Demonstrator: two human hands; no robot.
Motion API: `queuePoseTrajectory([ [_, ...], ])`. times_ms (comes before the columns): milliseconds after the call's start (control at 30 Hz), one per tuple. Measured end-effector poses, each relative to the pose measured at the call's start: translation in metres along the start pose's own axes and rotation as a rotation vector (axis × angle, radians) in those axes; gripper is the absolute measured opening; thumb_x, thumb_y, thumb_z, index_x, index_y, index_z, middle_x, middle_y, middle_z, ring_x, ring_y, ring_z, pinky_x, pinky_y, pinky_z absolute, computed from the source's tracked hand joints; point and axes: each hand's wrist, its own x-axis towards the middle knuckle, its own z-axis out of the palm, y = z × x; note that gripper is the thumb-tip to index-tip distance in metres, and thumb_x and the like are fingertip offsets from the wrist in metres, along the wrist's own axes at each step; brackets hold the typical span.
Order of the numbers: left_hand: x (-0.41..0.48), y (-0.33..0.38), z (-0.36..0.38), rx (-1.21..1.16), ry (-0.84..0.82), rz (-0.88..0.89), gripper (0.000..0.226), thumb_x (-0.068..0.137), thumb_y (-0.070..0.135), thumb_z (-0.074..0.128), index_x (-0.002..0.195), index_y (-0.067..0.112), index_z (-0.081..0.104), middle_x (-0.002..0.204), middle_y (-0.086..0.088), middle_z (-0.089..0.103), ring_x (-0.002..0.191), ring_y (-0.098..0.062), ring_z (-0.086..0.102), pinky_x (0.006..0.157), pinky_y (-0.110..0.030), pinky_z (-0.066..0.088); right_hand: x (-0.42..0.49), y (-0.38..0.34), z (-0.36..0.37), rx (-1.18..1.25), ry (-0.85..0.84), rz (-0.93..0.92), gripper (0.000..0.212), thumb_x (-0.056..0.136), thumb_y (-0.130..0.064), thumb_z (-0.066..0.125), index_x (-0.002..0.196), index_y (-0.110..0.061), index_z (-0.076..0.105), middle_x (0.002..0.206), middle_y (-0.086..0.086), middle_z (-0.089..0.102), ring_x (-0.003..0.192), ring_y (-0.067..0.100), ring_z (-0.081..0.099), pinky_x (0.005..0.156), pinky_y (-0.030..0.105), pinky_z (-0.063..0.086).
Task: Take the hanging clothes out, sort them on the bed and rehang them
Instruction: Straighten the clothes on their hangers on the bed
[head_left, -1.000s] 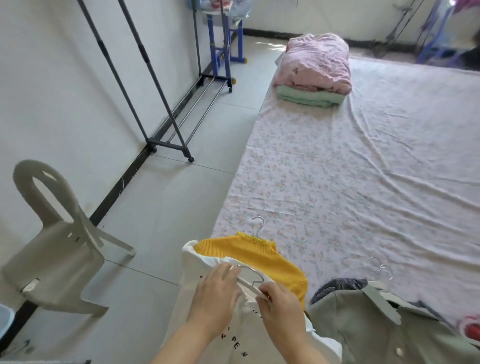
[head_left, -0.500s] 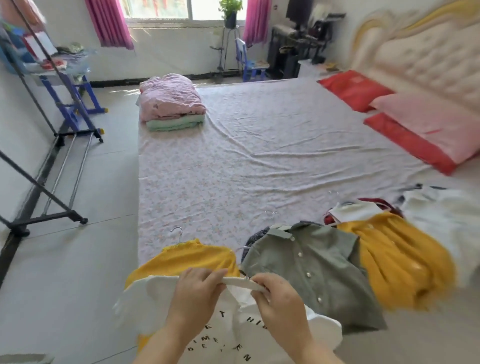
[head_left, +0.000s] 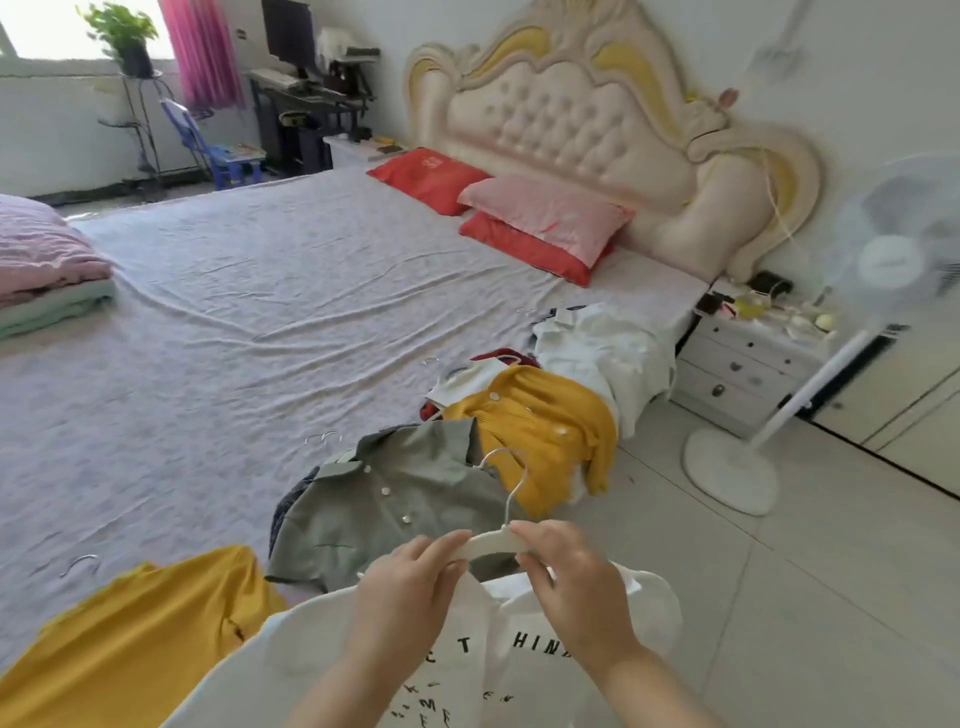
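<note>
Of the person only two arms show, at the lower edge of the head view, and both are uncovered as far as the picture reaches. The left grip (head_left: 405, 587) is a bare hand with plump, rounded fingers and a smooth back, and the right grip (head_left: 571, 582) is the same in build. The left forearm (head_left: 332, 686) and the right forearm (head_left: 660, 680) are bare from the wrist to the edge of the picture, and the nails are too blurred to tell anything about them.
</note>
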Motion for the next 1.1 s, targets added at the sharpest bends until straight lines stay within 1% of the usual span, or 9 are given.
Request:
queuePoseTrajectory([
  [133,0.025,0.055,0.062,-0.015,-0.053,0.022,0.028,0.075,0.028,0.064,0.102,0.034,0.062,0.067,0.015,0.059,0.054,-0.01,0.058,0.046,-0.019,0.037,-0.006,0.072,-0.045,-0.038,0.005,0.059,0.033,0.075,-0.013,0.068,0.106,-0.023,0.069,0.09,-0.009,0.067,0.081,0.01,0.063,0.066,0.016,0.045],
  [267,0.055,0.121,0.127,-0.044,-0.102,0.039,0.035,0.071,0.018,0.078,0.101,0.031,0.066,0.068,0.014,0.06,0.054,-0.008,0.057,0.048,-0.007,0.029,-0.006,0.152,-0.097,-0.053,0.011,0.114,0.04,0.071,-0.006,0.077,0.106,-0.023,0.07,0.091,-0.008,0.068,0.08,0.012,0.065,0.064,0.021,0.048],
  [367,0.079,0.166,0.168,-0.058,-0.118,0.025,0.038,0.069,0.017,0.081,0.1,0.031,0.067,0.069,0.013,0.062,0.054,-0.01,0.059,0.045,-0.013,0.036,0.003,0.206,-0.131,-0.059,0.033,0.126,0.038,0.071,-0.003,0.077,0.104,-0.021,0.071,0.09,-0.007,0.069,0.079,0.014,0.066,0.063,0.022,0.049],
  [433,0.095,0.19,0.19,-0.047,-0.136,0.018,0.036,0.067,0.017,0.082,0.098,0.03,0.069,0.067,0.013,0.061,0.052,-0.009,0.058,0.045,-0.006,0.027,0.01,0.237,-0.148,-0.053,0.036,0.13,0.037,0.071,-0.003,0.076,0.104,-0.02,0.071,0.09,-0.007,0.069,0.078,0.014,0.066,0.062,0.024,0.051],
  [500,0.111,0.207,0.209,-0.051,-0.148,-0.004,0.034,0.071,0.017,0.079,0.101,0.028,0.07,0.069,0.011,0.062,0.055,-0.011,0.059,0.048,-0.006,0.026,0.02,0.264,-0.161,-0.028,0.023,0.127,0.037,0.073,-0.003,0.075,0.106,-0.019,0.071,0.092,-0.007,0.07,0.08,0.015,0.066,0.065,0.023,0.05],
  [600,0.14,0.222,0.24,-0.056,-0.178,-0.063,0.03,0.087,0.024,0.061,0.116,0.033,0.062,0.083,0.009,0.062,0.071,-0.012,0.057,0.056,-0.02,0.038,0.043,0.304,-0.172,-0.029,0.027,0.131,0.037,0.072,-0.002,0.075,0.105,-0.018,0.071,0.091,-0.004,0.07,0.08,0.016,0.066,0.068,0.019,0.047],
  [667,0.161,0.226,0.261,-0.075,-0.183,-0.057,0.032,0.092,0.027,0.054,0.123,0.036,0.057,0.085,0.011,0.059,0.073,-0.009,0.052,0.058,-0.018,0.035,0.061,0.329,-0.176,-0.023,0.032,0.141,0.036,0.071,0.0,0.076,0.104,-0.017,0.072,0.091,-0.003,0.071,0.08,0.017,0.066,0.07,0.017,0.045],
  [867,0.243,0.23,0.332,-0.117,-0.203,-0.076,0.035,0.094,0.029,0.049,0.127,0.039,0.051,0.094,0.011,0.062,0.081,-0.01,0.055,0.066,-0.025,0.045,0.132,0.411,-0.179,-0.027,-0.01,0.147,0.034,0.075,-0.002,0.074,0.105,-0.018,0.071,0.094,-0.004,0.071,0.082,0.016,0.066,0.072,0.019,0.047],
  [1100,0.35,0.241,0.391,-0.133,-0.285,-0.116,0.038,0.096,0.031,0.044,0.132,0.039,0.045,0.097,0.012,0.058,0.083,-0.007,0.053,0.069,-0.024,0.046,0.228,0.495,-0.187,-0.043,-0.074,0.173,0.033,0.078,-0.004,0.071,0.107,-0.019,0.071,0.096,-0.003,0.07,0.086,0.016,0.065,0.077,0.021,0.049],
])
